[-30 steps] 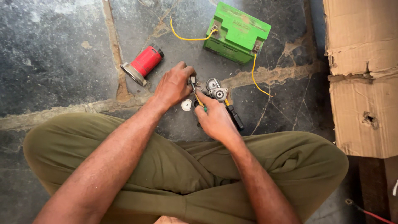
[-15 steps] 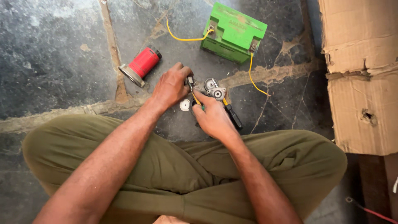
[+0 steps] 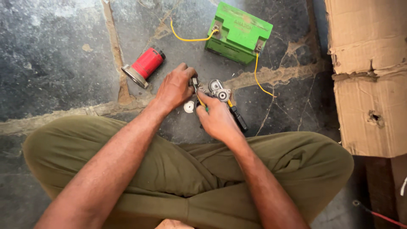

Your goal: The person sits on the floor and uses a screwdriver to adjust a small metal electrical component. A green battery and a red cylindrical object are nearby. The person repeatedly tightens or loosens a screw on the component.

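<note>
I sit cross-legged on a stone floor. My left hand (image 3: 176,89) pinches a small metal part (image 3: 194,81) between thumb and fingers. Close beside it, my right hand (image 3: 216,118) grips a screwdriver (image 3: 202,101) with a green and yellow shaft, its tip pointing up at that part. Just beyond my right fingers lies a small grey metal mechanism (image 3: 219,90) with round discs. A small white round piece (image 3: 188,107) rests on the floor between my hands. A black tool handle (image 3: 238,118) lies to the right of my right hand.
A green box-shaped battery (image 3: 238,33) stands further away, with yellow wires (image 3: 188,39) running from both terminals. A red cylindrical horn (image 3: 144,67) lies on its side at the left. A torn cardboard box (image 3: 369,76) fills the right side. A red wire (image 3: 381,217) lies at the bottom right.
Both hands stay together over the small metal part with only slight finger movement. The view has shifted a little.
</note>
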